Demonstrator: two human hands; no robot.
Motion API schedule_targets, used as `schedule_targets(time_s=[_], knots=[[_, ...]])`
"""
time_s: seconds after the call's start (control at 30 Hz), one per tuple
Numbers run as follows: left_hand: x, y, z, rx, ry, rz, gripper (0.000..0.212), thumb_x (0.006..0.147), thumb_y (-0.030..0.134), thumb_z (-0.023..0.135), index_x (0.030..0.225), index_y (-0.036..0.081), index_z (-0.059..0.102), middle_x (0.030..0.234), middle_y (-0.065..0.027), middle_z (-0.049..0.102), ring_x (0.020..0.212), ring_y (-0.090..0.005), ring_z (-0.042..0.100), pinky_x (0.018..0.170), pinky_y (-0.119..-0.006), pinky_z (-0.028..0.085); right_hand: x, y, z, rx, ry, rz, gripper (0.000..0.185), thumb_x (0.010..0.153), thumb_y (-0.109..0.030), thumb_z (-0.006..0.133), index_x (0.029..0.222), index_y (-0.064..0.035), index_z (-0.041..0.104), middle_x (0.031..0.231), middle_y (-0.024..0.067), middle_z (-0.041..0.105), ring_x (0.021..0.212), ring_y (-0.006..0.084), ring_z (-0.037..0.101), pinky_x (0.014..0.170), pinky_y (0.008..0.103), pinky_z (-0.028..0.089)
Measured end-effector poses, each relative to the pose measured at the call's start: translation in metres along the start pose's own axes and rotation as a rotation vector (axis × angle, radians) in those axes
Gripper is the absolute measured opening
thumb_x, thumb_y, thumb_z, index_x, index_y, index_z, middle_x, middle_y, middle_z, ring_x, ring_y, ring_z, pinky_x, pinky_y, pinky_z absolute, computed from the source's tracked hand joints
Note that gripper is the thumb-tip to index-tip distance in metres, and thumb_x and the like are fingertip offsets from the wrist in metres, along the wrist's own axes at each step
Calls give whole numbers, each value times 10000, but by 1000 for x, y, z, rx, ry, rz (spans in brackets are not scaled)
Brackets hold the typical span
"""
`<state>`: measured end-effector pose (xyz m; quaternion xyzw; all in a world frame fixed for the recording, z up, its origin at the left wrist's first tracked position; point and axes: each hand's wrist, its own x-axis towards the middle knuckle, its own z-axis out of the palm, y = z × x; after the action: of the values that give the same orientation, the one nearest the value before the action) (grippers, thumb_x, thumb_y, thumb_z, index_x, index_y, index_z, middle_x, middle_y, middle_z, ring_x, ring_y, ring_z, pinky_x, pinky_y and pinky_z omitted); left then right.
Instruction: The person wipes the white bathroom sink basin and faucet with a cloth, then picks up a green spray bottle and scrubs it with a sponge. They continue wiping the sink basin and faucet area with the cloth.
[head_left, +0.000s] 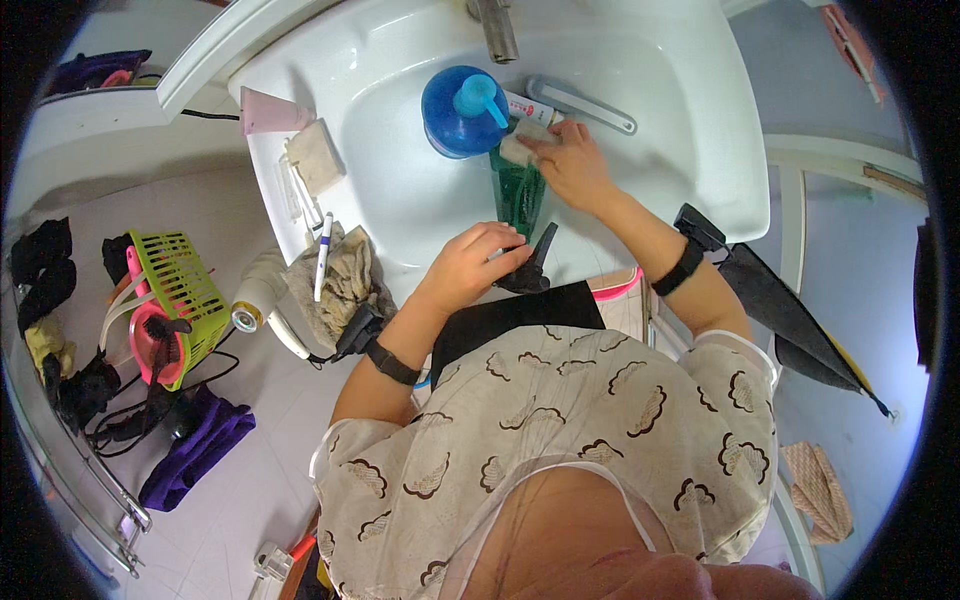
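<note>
In the white washbasin (420, 202), my right hand (574, 161) presses a pale sponge or cloth (520, 142) against a green translucent bottle (517, 195). At the basin's front edge, my left hand (480, 262) grips the bottle's black spray head (525, 277); the bottle lies along the basin towards the back. A blue pump bottle (457, 112) stands just left of the sponge. Behind it, a white tube with writing (531, 109) and a grey-and-white long-handled tool (585, 105) rest in the basin.
The metal faucet (496, 34) juts over the basin's back. On the left rim are a pink tube (274, 112), a beige square block (315, 157), a white marker (323, 255) and a rumpled grey cloth (349, 285). A hair dryer (259, 292) and a green basket (180, 281) are further left.
</note>
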<state>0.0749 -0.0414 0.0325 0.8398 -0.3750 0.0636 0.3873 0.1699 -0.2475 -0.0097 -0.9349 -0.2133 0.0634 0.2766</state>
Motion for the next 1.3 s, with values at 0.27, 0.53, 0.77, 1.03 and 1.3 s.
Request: schedule_targets(time_s=[0.27,0.53,0.77,1.03,1.3], knots=[[-5,-2,-3,10,-22,-66,324,692,41,597,1008,85,651,1033,-59,605,963,-257,606,803,-330,531,-50,-24,-12,367,-151,-137,378,829,-191,560,1184,-261,666,1049,181,524,1011,349,495,862,450,431],[-1,-3,1,32,9,-31,321,696,41,597,1010,81,647,1038,-49,614,950,-245,605,803,-332,532,-8,-10,-15,126,-104,127,336,816,-252,596,1136,-227,696,1060,201,522,1001,339,510,860,437,435],[-3,1,0,18,-5,-43,339,663,6,631,995,70,655,1051,-53,615,986,-257,613,813,-337,531,-17,-12,-11,160,-49,76,380,771,-325,667,1131,-207,699,1037,197,509,992,347,518,870,414,440],[-2,3,-2,27,-41,-43,338,645,-9,646,975,63,662,1058,-52,619,1006,-259,610,837,-342,528,-23,3,-8,453,-195,-66,478,713,-427,754,1136,-211,702,1021,155,518,955,304,534,836,379,455],[-2,1,-2,25,-11,-48,360,632,2,656,986,67,664,1055,-52,619,1004,-259,609,840,-342,526,-10,1,-11,402,-143,-18,462,707,-386,757,1120,-186,709,1036,167,502,969,302,507,858,361,435]])
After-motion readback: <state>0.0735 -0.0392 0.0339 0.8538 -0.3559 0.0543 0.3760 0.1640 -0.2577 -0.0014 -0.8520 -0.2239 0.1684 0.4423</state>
